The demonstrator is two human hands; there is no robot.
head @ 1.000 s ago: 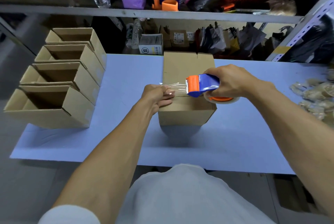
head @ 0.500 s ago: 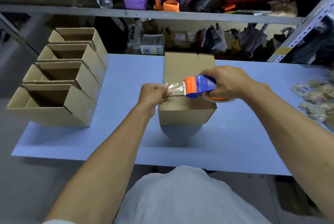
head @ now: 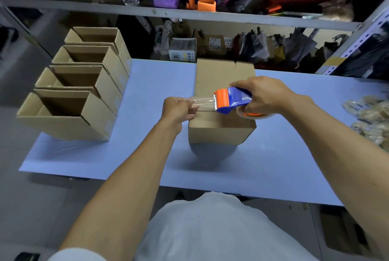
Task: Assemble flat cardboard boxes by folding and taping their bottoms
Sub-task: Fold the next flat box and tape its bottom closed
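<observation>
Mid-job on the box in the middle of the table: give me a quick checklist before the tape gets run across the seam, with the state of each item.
1. Tape end held: ok. The left hand pinches the free end of the clear tape at the box's left edge.
2. Dispenser gripped: ok. The right hand holds the tape dispenser over the box.
3. Tape taut: ok, it spans from the fingers to the dispenser's blade.
4. Flaps closed flat: cannot tell; hands and dispenser cover most of the seam.
5. Tape lined up on the seam: cannot tell, for the same reason.
6. Path to the right edge: ok, bare cardboard beyond the dispenser.
</observation>
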